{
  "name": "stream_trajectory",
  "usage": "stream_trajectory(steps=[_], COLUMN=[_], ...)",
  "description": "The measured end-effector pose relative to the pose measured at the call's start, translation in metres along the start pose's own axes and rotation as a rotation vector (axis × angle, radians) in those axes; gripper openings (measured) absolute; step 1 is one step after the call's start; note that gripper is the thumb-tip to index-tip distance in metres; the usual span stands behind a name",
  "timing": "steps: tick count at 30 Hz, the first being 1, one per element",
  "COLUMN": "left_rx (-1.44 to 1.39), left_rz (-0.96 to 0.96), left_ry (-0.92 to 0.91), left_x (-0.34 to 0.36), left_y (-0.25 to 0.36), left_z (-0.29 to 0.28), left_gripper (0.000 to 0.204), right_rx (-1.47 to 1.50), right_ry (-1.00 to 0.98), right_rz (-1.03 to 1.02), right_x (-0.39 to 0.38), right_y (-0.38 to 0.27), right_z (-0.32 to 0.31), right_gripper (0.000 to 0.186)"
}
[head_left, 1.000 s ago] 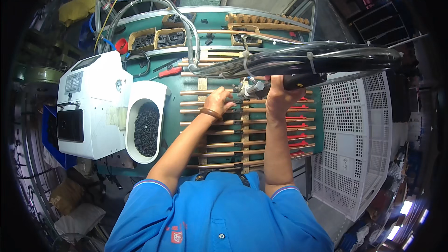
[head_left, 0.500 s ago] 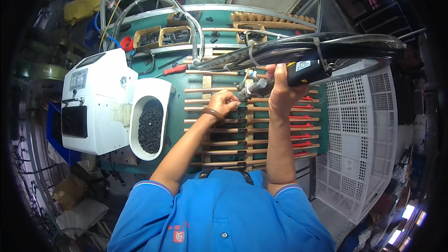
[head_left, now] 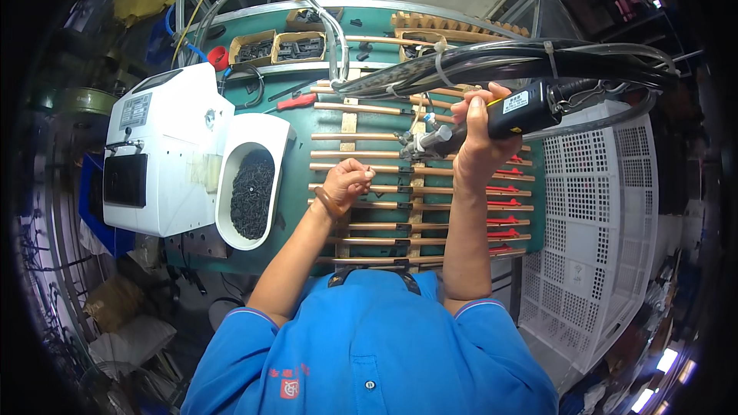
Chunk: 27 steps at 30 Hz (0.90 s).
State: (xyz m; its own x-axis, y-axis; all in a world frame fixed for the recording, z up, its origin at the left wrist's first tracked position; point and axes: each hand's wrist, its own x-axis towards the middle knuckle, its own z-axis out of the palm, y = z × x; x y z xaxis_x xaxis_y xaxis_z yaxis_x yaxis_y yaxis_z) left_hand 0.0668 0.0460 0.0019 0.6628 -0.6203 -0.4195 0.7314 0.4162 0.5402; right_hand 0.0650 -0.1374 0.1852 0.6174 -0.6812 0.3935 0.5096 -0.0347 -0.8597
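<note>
My right hand (head_left: 484, 131) is wrapped round a black electric screwdriver (head_left: 511, 114) that lies nearly level, its metal nose (head_left: 427, 141) pointing left over the upper rods. Hoses run to the tool. Several copper-coloured rods (head_left: 361, 167) lie side by side across wooden strips (head_left: 416, 215). Dark blocks (head_left: 401, 205) sit midway along them, and red pieces (head_left: 503, 201) lie towards their right ends. My left hand (head_left: 348, 183), with a brown bangle on the wrist, hovers over the left half of the rods. Its fingertips are pinched together; whatever they hold is too small to make out.
At the left stands a white machine (head_left: 165, 154) with an oval tray (head_left: 254, 240) of small black screws. A red-handled screwdriver (head_left: 296, 102) lies behind the rods. Cardboard boxes (head_left: 254, 50) of black parts stand farther back. White plastic crates (head_left: 576, 207) fill the right side.
My left hand has drawn back from the tool's nose, down and to the left, fingers still pinched. The electric screwdriver has shifted slightly right in my right hand. The whole view has tilted a little.
</note>
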Motion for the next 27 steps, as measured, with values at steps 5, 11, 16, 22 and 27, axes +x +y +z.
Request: stream_trajectory(steps=[5,11,16,22,27], left_rx=[0.195,0.092,-0.067,-0.267,-0.323], left_rz=[0.079,-0.099,-0.1,-0.04,-0.024], left_ry=[0.04,-0.014,0.002,-0.026,0.099], left_x=[0.0,0.002,0.017,0.028,0.028], left_y=[-0.003,-0.003,-0.016,-0.019,-0.012], left_z=[-0.005,0.009,0.02,0.007,0.02], left_gripper=[0.011,0.018,0.02,0.015,0.013], right_rx=[0.012,0.032,0.041,0.049,0.022], right_ry=[-0.004,-0.012,-0.008,-0.006,-0.025], right_rz=[0.021,0.029,0.053,0.056,0.021], right_x=[-0.005,-0.006,-0.008,-0.006,0.007], right_y=[-0.004,-0.004,-0.008,-0.007,0.004], right_z=[-0.002,-0.005,-0.005,-0.003,-0.007], right_gripper=[0.029,0.029,0.029,0.03,0.031])
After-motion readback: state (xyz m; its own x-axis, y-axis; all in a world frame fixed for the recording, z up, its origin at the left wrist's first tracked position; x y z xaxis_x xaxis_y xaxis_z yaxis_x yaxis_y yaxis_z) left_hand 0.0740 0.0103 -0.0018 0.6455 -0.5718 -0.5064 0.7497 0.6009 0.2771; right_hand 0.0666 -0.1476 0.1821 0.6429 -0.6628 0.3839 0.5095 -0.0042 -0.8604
